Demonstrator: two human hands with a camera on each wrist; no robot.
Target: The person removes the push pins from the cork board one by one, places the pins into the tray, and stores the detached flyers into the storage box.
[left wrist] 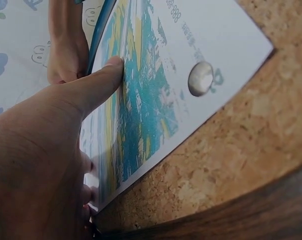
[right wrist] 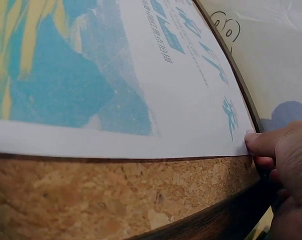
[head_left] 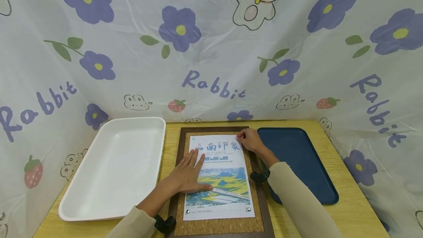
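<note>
Fingers of right hand [head_left: 252,140] pinch the upper-right corner of printed sheet [head_left: 225,177], lower centre of frame; whether anything else sits between them: hidden. Left hand [head_left: 186,173]: fingers spread flat, covering part of the print. Cork board [head_left: 214,227] cut off at bottom edge. Small print illegible.

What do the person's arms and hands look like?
The left sleeve and right sleeve are plain beige, with no markings visible, and both stop short of the hands. A chunky black left band and a similar right band show near the cuffs. The left hand and right hand wear no gloves.
</note>
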